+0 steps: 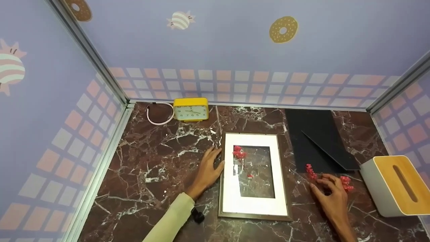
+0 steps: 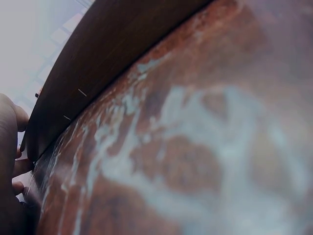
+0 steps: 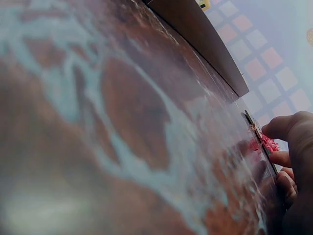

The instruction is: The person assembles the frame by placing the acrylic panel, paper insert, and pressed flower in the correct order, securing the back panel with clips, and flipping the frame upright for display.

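In the head view, the picture frame (image 1: 252, 206) lies on the desk (image 1: 161, 161), a red sprig (image 1: 239, 153) showing within it. The left hand (image 1: 206, 170), fingers loosely extended, touches the frame's left edge. Right of the frame, the right hand (image 1: 332, 194) curves between red flowers (image 1: 310, 172); whether it pinches any, I cannot tell.

The left wrist view shows fingertips at the frame's dark side.

The right wrist view shows fingers close by the flowers, beyond the frame's corner.

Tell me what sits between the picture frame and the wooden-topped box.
In the head view: the right hand, a red flower cluster on either side of it, and, farther back, part of the black sheets.
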Demonstrator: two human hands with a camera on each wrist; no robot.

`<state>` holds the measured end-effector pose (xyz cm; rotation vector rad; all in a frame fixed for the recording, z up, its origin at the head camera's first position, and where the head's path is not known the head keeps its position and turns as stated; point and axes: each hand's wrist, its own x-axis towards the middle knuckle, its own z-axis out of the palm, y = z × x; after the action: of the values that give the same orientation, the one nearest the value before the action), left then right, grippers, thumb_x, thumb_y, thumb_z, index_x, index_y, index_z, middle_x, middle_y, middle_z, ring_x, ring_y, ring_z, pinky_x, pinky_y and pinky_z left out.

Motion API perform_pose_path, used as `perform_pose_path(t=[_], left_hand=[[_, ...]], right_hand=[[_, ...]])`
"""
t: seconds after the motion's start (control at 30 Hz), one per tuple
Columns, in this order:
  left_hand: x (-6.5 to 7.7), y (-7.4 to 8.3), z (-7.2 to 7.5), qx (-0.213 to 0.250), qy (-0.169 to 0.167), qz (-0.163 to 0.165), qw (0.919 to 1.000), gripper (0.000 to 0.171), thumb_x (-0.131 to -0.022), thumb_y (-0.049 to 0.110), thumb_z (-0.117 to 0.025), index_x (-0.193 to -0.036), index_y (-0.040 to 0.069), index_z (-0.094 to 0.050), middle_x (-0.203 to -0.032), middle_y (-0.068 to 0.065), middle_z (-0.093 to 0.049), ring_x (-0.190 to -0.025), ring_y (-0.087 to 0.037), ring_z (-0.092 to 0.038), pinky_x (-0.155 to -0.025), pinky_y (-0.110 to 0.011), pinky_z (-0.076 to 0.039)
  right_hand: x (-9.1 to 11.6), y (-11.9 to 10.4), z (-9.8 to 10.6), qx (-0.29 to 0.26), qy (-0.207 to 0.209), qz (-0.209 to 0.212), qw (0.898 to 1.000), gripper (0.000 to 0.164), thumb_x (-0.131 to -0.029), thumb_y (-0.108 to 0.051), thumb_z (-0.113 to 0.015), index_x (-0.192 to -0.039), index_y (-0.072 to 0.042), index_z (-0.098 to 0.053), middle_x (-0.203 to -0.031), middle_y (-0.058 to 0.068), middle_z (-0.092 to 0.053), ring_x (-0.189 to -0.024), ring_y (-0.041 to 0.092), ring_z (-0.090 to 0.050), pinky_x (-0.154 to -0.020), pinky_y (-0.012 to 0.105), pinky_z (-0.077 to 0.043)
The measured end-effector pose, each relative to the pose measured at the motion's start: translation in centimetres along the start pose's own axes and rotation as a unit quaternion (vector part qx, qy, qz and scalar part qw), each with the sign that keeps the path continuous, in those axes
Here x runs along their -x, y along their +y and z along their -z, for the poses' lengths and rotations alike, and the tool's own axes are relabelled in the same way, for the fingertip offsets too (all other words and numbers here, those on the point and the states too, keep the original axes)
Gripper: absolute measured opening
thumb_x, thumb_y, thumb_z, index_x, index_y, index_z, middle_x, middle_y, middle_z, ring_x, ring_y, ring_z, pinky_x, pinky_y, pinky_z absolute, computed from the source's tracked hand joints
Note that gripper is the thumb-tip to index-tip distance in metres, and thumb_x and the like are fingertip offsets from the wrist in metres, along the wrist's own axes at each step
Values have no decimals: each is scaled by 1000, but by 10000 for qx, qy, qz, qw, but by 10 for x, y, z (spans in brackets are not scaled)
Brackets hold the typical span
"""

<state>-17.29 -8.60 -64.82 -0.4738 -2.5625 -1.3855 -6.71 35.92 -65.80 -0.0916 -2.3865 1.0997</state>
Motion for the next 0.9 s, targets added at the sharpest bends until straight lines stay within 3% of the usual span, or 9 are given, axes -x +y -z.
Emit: perform_pose_path(t=[0.07, 0.27, 0.67, 0.9], left_hand=[[1, 0, 0, -3, -4, 11, 10000, 52, -102, 11, -73, -149, -8, -61, -153, -28, -61, -154, -50, -43, -129, -64, -33], [2, -1, 0, 4, -27, 92, 10000, 53, -102, 12, -73, -150, -6, -61, -155, -27, -60, -155, -49, -43, -128, -66, -33], [0, 0, -1, -37, -60, 46, 10000, 52, -103, 13, -72, -150, -6, -61, -155, -27, -60, -155, -49, -43, -128, -66, -33], [1, -1, 0, -54, -29, 33, 10000, 51, -104, 14, -72, -151, -5, -62, -155, -27, -61, -155, -48, -43, -128, -64, -34]], right_hand=[[1, -1, -1, -7, -17, -5, 10000, 26, -77, 9, -96, -98, 9, -81, -128, 24, -69, -110, -2, -59, -88, 2, -41], [1, -6, -4, -37, -26, -13, 10000, 24, -75, 10, -95, -94, 7, -80, -126, 26, -67, -120, 32, -58, -99, 2, -32], [0, -10, -6, 119, -49, -275, 9995, 15, -79, 9, -91, -83, 5, -76, -128, 25, -66, -116, 37, -60, -98, 5, -29], [-1, -11, -7, 109, -2, -161, 9998, 15, -78, 11, -89, -79, 7, -74, -125, 26, -66, -113, 35, -59, -99, 6, -29]])
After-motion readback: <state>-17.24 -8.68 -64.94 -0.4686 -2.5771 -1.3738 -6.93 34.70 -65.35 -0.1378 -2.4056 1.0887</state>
